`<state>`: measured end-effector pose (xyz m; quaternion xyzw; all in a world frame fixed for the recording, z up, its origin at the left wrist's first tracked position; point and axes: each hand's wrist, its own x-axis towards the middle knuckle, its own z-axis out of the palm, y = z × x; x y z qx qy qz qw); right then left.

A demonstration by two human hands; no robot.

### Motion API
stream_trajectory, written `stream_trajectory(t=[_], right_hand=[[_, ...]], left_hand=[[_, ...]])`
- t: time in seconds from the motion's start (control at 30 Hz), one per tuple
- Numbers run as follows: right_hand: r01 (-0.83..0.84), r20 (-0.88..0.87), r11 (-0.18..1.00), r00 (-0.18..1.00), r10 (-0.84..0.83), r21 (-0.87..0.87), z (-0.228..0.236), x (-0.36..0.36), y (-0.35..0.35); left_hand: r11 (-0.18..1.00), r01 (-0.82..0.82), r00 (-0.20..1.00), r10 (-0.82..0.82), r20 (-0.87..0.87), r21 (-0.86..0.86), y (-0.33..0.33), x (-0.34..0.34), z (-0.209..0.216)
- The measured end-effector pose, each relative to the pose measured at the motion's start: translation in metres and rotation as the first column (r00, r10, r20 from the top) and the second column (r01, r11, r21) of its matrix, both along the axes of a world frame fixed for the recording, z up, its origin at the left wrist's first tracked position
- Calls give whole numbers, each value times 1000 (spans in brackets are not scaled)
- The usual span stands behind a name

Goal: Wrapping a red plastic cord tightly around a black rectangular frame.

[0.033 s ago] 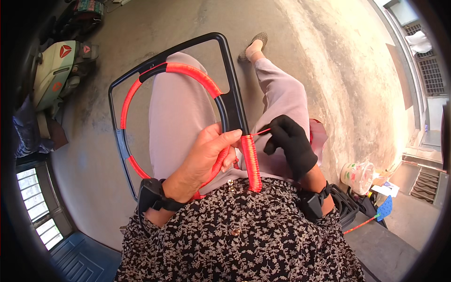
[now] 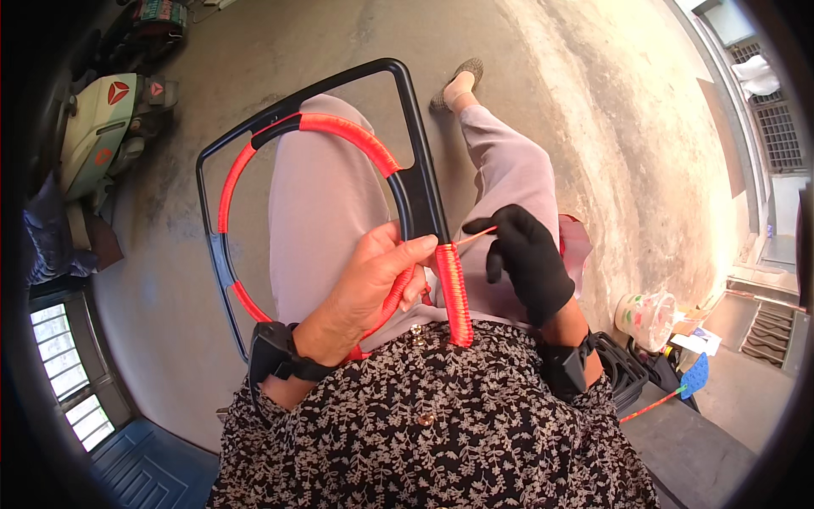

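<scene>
Across my lap lies a black frame [image 2: 410,110], a squarish bar with a ring inside it. Red cord wrapping [image 2: 341,128] covers several stretches of the ring, with black gaps between. Another tight red wrapping [image 2: 454,297] runs down the straight bar toward my waist. My bare left hand [image 2: 360,288] is closed around the ring and bar, its thumb pressed by the wrapping's upper end. From that end a thin red cord [image 2: 475,237] stretches taut to my black-gloved right hand [image 2: 530,267], which pinches it. The cord's course beyond the fingers is hidden.
A pale scooter [image 2: 97,127] stands on the concrete floor [image 2: 254,51] at far left. Lower left is a blue plastic piece [image 2: 153,467]. On my right are a floral-patterned tub [image 2: 644,321], a blue fly swatter [image 2: 695,373] and a dark crate [image 2: 619,369].
My right hand has shifted slightly up and to the right, with the cord now slanting more upward from the bar. The left hand and the frame stay in place.
</scene>
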<state>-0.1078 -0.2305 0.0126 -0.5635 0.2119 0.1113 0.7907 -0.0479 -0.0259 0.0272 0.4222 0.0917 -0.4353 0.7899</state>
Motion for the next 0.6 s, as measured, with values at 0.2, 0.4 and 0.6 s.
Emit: stream_trajectory(t=[0.2, 0.4, 0.6], right_hand=[[46, 36, 913, 997, -66, 405, 9, 15, 16], [-75, -20, 975, 997, 81, 207, -15, 11, 15], [-107, -104, 964, 985, 136, 244, -2, 5, 14]], left_hand=[[998, 38, 999, -40, 31, 56, 3, -2, -4], [999, 22, 999, -21, -32, 30, 3, -3, -1], [985, 102, 995, -100, -24, 137, 4, -1, 2]])
